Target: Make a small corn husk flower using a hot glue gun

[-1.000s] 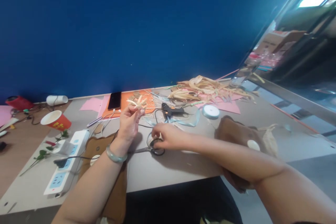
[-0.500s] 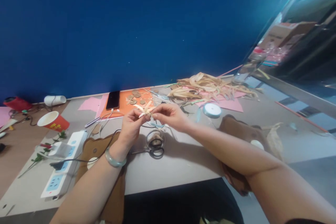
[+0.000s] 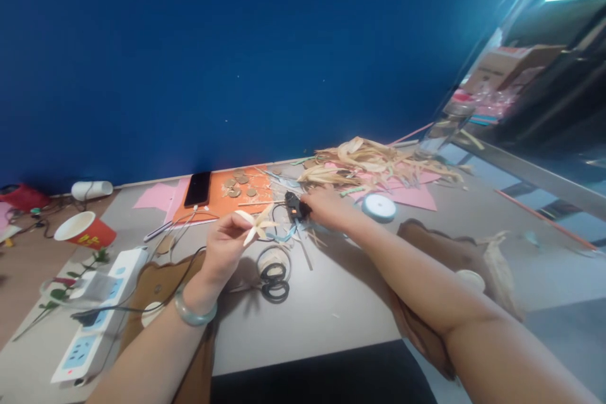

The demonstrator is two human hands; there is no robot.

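Observation:
Between the thumb and fingers of my left hand [image 3: 228,241] is a pale flower with narrow petals [image 3: 258,225], which looks made of dried corn husk. My right hand [image 3: 326,205] reaches forward, its fingers closed at a black glue gun [image 3: 294,207] with an orange spot; some fingertips are hidden. Below and between the hands, black-handled scissors [image 3: 275,290] lie against a small roll of tape [image 3: 273,259]. Thin strips and bits of blue ribbon [image 3: 283,237] are scattered near the glue gun. A round ribbon spool [image 3: 379,207] lies right of my right hand.
A heap of dried husks [image 3: 360,158] lies at the back on pink paper [image 3: 416,196]. Wooden discs and a phone [image 3: 197,189] rest on orange paper [image 3: 220,192]. At left are a red paper cup [image 3: 89,232] and a power strip [image 3: 101,315] with cords. A blue panel [image 3: 213,63] stands behind.
My right hand has left the flower and moved forward to the glue gun. My left hand keeps the flower, now plainly visible, and has shifted slightly down and left.

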